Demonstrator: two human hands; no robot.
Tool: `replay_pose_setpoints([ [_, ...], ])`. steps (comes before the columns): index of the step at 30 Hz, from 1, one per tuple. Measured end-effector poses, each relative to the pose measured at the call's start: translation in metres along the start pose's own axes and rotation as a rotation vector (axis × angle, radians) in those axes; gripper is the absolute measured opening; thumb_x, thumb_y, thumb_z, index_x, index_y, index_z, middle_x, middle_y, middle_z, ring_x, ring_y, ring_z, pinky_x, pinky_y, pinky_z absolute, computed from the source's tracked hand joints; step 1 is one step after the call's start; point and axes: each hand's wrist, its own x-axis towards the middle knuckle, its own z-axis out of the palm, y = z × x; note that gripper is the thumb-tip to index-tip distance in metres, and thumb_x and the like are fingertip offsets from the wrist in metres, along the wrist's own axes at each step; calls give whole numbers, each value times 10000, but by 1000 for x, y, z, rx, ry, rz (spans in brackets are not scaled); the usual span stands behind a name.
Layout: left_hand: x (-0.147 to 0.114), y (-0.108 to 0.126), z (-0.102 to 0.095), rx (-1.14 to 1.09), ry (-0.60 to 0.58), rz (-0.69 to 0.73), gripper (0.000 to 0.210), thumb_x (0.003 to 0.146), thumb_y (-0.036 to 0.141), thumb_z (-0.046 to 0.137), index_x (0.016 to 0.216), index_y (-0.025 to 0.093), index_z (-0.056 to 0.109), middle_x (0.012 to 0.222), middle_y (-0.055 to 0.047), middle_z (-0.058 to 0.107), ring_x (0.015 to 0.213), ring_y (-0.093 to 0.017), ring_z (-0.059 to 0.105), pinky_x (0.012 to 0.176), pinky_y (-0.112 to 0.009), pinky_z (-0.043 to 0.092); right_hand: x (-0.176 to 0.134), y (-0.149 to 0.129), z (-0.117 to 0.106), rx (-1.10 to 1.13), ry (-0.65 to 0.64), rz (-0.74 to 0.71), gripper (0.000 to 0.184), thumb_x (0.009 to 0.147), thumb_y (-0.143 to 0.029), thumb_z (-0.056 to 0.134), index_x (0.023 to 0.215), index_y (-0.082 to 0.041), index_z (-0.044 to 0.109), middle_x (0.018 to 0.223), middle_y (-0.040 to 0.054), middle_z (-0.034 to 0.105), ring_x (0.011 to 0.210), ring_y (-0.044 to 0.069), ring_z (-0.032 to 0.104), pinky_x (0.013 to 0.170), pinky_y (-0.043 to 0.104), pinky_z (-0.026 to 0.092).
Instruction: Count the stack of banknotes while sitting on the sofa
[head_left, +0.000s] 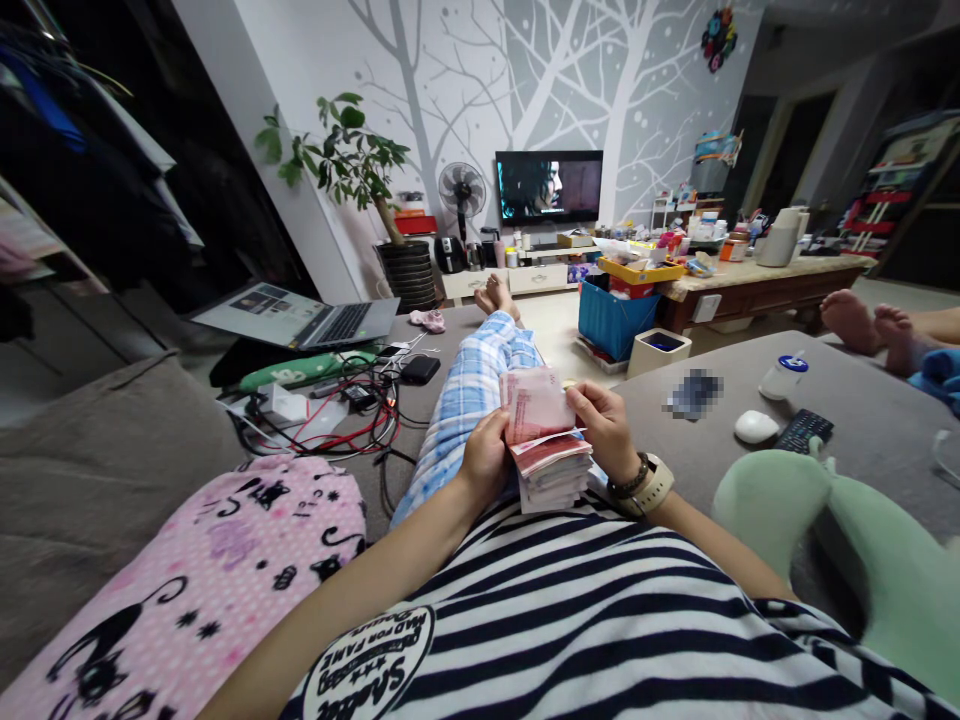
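On my lap rests a thick stack of banknotes (553,482), with reddish notes on top and paler paper edges below. Just above it, a pinkish banknote (536,405) is held up between my two hands. My left hand (487,452) grips its left edge, thumb on the front. At the upper right edge, my right hand (604,425) pinches it between thumb and fingers. Whether more than one note is held cannot be made out. Blue plaid trousers (457,400) cover my outstretched legs beneath.
To my left lie a pink cat-print cushion (225,560), tangled cables (375,420) and an open laptop (300,318). On the right are a green neck pillow (772,490), a white mouse (756,428) and a lidded jar (784,377). Another person's feet (874,325) show at far right.
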Motion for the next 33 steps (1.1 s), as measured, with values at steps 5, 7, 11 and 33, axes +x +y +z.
replay_pose_setpoints([
  [5, 1, -2, -1, 1, 15, 11, 111, 688, 280, 685, 700, 174, 714, 782, -61, 766, 763, -251, 702, 798, -378, 575, 0, 0, 0, 9, 0, -5, 443, 874, -581, 606, 642, -210, 535, 567, -35, 414, 545, 119, 366, 502, 262, 292],
  [7, 1, -2, -1, -1, 24, 15, 114, 683, 274, 686, 709, 166, 715, 785, -61, 764, 750, -244, 699, 802, -380, 574, 0, -1, 0, 20, 0, -10, 436, 876, -567, 612, 642, -207, 538, 566, -36, 412, 543, 116, 365, 503, 260, 291],
  [11, -1, 1, 1, -8, 24, 10, 99, 688, 266, 676, 700, 172, 705, 790, -56, 762, 778, -247, 703, 807, -376, 572, 0, 0, 0, 14, -4, 0, 434, 876, -572, 606, 648, -208, 544, 568, -37, 411, 546, 117, 367, 504, 259, 291],
  [33, 4, -2, -4, -30, -42, 9, 244, 692, 363, 759, 806, 148, 750, 854, -103, 791, 889, -302, 745, 897, -422, 568, 4, -7, -1, 137, -19, 47, 484, 842, -611, 656, 597, -206, 554, 477, -30, 502, 469, 108, 427, 500, 265, 328],
])
